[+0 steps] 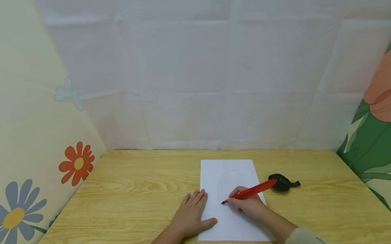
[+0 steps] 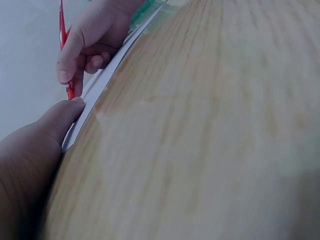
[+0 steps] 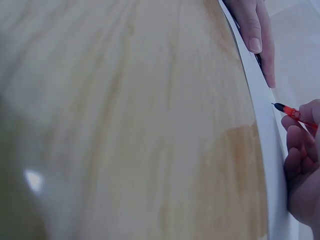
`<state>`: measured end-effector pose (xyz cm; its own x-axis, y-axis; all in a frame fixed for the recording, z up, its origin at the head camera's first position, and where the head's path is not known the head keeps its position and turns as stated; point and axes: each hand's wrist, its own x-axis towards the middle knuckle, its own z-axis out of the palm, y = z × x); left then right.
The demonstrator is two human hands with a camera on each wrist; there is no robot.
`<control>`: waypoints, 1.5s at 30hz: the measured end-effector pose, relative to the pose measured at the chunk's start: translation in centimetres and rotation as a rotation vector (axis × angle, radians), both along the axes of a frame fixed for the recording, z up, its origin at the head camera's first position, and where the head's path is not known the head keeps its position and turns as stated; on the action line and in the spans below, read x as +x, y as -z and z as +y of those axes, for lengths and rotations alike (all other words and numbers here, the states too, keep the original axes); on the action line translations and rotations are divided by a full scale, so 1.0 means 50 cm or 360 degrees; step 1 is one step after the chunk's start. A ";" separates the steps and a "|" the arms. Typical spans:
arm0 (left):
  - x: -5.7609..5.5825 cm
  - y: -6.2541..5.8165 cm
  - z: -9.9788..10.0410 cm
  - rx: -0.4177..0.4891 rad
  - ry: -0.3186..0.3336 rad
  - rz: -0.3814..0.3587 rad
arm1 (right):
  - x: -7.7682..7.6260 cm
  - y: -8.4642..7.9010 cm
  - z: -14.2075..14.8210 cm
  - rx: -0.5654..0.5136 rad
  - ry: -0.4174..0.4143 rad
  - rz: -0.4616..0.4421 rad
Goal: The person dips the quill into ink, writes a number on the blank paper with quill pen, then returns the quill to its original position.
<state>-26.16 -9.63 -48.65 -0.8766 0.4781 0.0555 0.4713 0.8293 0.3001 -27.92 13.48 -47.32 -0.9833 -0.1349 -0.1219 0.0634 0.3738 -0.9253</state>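
Note:
A white sheet of paper [image 1: 236, 223] lies on the table, with a thin curved line [image 1: 220, 183] drawn on it. My right hand [image 1: 249, 206] pinches a red pen [image 1: 256, 190] near its black tip, which meets the paper at the lower end of that curve. The pen's body widens toward its far end. In the right wrist view the pen's tip [image 3: 280, 106] shows just beyond the fingers. My left hand [image 1: 191, 214] rests on the sheet's left edge, fingers spread and thumb on the paper.
A dark, glossy rounded object [image 1: 282, 184] with a short stem-like end lies right of the paper. The wood-grain table [image 1: 144, 183] meets a creased white sheet [image 1: 182, 59] at the back. Flower-patterned cloths [image 1: 21, 128] stand at both sides.

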 end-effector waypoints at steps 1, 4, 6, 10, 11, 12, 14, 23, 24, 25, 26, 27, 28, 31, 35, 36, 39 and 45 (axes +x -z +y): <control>0.001 -0.001 0.000 0.0002 0.0003 -0.0002 | 0.001 0.000 0.001 -0.0001 -0.0002 0.0000; 0.001 -0.003 0.001 0.0004 0.0002 -0.0018 | 0.002 0.002 0.003 -0.0020 -0.0003 0.0005; 0.001 -0.002 0.002 -0.0002 0.0000 -0.0020 | 0.002 0.003 0.005 -0.0034 -0.0007 0.0014; 0.000 0.000 0.003 -0.0013 -0.0007 -0.0029 | 0.004 0.006 0.008 -0.0058 -0.0001 0.0023; 0.001 0.000 0.004 -0.0014 -0.0009 -0.0032 | 0.005 0.006 0.009 -0.0058 0.0002 0.0019; 0.001 0.000 0.004 -0.0013 -0.0009 -0.0033 | 0.006 0.006 0.009 -0.0057 0.0005 0.0014; 0.002 -0.002 0.004 -0.0011 -0.0008 -0.0041 | 0.008 0.005 0.010 -0.0047 0.0010 0.0006; 0.002 -0.001 0.002 -0.0011 -0.0006 -0.0041 | 0.016 0.003 0.020 -0.0053 -0.0002 -0.0003; 0.002 -0.002 0.002 -0.0009 -0.0005 -0.0039 | 0.016 0.004 0.020 -0.0049 -0.0003 -0.0003; 0.003 -0.002 0.001 -0.0007 -0.0005 -0.0037 | 0.016 0.004 0.021 -0.0037 -0.0006 -0.0004; 0.003 -0.002 0.001 -0.0005 -0.0005 -0.0037 | 0.017 0.004 0.022 -0.0024 -0.0012 -0.0009; 0.004 -0.002 0.001 -0.0001 -0.0005 -0.0038 | 0.017 0.004 0.022 -0.0016 -0.0017 -0.0015; 0.004 -0.001 0.000 -0.0001 -0.0005 -0.0038 | 0.019 0.003 0.023 -0.0009 -0.0019 -0.0023; 0.005 -0.001 0.000 0.0000 -0.0004 -0.0044 | 0.021 0.001 0.026 0.0006 -0.0026 -0.0042; 0.005 0.001 0.001 0.0006 -0.0006 -0.0050 | 0.023 0.001 0.030 -0.0002 -0.0032 -0.0046; 0.005 0.001 0.001 0.0007 -0.0007 -0.0049 | 0.023 0.001 0.031 -0.0001 -0.0034 -0.0044; 0.003 0.002 0.002 0.0011 -0.0009 -0.0042 | 0.024 0.001 0.035 0.0011 -0.0034 -0.0041; 0.000 0.002 0.003 0.0001 -0.0006 -0.0029 | 0.025 0.000 0.042 0.0006 -0.0029 -0.0032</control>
<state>-26.16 -9.50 -48.74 -0.8794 0.4745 0.0395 0.4623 0.8311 0.3091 -26.67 15.59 -47.34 -0.9781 -0.1522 -0.1421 0.0752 0.3784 -0.9226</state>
